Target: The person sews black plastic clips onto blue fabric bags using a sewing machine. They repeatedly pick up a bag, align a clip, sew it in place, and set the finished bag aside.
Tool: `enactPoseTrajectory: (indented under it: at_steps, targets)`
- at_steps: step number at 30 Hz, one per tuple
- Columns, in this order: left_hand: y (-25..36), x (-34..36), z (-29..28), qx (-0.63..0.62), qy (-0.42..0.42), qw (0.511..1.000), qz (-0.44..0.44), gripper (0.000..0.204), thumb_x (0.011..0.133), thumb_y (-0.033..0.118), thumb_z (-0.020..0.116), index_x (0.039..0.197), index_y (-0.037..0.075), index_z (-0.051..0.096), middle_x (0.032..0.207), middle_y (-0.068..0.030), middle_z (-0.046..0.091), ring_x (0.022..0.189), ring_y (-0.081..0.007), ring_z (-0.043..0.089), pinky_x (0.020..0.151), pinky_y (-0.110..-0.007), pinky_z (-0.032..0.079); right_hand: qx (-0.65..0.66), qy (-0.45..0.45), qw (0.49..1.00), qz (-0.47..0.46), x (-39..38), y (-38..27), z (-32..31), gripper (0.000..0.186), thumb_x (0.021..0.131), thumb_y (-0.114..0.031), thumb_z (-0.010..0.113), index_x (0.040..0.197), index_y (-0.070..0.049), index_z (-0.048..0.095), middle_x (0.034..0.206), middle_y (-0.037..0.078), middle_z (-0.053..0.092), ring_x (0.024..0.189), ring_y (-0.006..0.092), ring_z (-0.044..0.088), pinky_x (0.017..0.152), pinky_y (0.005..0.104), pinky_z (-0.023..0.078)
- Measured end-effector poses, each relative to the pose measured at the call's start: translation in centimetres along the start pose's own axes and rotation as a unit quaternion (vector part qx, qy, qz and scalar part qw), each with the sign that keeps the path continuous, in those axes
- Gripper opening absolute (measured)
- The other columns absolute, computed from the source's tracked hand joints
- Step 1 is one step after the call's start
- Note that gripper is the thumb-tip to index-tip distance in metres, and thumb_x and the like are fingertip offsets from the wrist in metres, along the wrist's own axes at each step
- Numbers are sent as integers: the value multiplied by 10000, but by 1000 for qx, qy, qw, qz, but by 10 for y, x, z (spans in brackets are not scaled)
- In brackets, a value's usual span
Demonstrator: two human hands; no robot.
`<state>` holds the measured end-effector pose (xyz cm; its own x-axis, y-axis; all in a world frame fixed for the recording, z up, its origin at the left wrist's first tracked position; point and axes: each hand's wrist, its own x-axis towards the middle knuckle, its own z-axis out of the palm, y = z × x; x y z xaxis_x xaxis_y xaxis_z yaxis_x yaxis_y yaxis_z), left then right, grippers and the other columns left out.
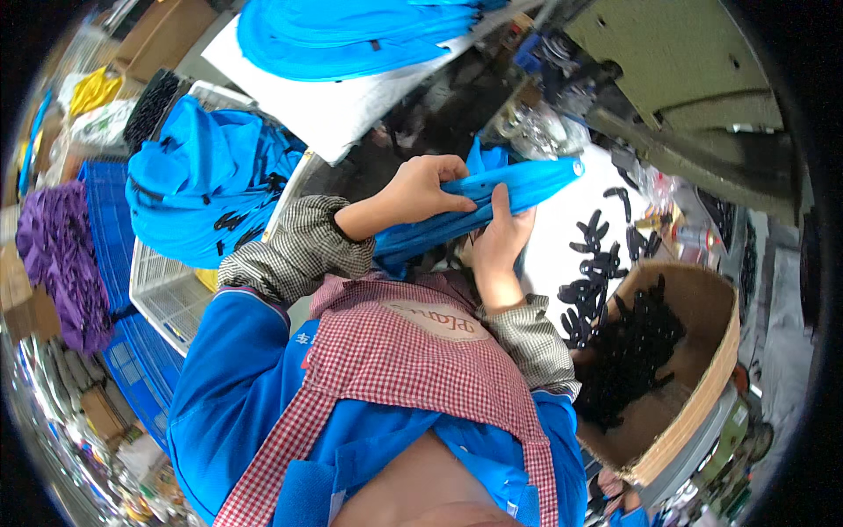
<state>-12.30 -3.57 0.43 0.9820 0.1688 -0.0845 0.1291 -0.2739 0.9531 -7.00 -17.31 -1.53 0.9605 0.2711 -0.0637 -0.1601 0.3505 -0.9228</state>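
Blue fabric strap (492, 198) is held between both hands above the white tabletop (553, 237), its rolled end pointing up and away from the grip. Left hand (421, 189) is clenched over the strap from above, fingers curled across its upper face. Right hand (502, 233) grasps the same strap from below, thumb pressed against its underside. Just right of the grip, loose black plastic clips (593, 263) lie scattered on the tabletop. Below these, an open cardboard box (702, 316) holds a heap of what appear to be the same clips. Left of the grip, a white wire basket (167, 290) carries a pile of blue fabric (206, 180).
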Motion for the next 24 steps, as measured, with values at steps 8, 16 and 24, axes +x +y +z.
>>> enactPoseTrajectory:
  at_steps: [8,16,24]
  targets:
    - [3,38,39,-238,-36,970,-40,213,742,161,686,810,-4,572,707,-11,583,628,-48,503,548,-218,407,-52,-52,997,35,51,-20,-39,391,783,-56,633,1117,12,443,969,56,567,861,127,540,777,264,443]
    - [4,101,18,-232,-21,972,26,123,775,117,650,782,7,595,716,13,590,643,-45,507,585,-217,429,-173,-71,982,-38,117,-50,-8,274,772,-78,612,1011,35,539,973,87,590,895,182,547,820,294,422]
    - [-6,124,11,-306,-35,947,-85,165,763,113,656,864,-12,617,779,-48,629,666,-105,581,628,-242,472,-83,-35,994,65,135,-32,-6,342,744,-49,651,1062,1,535,1010,77,588,904,172,550,830,305,428]
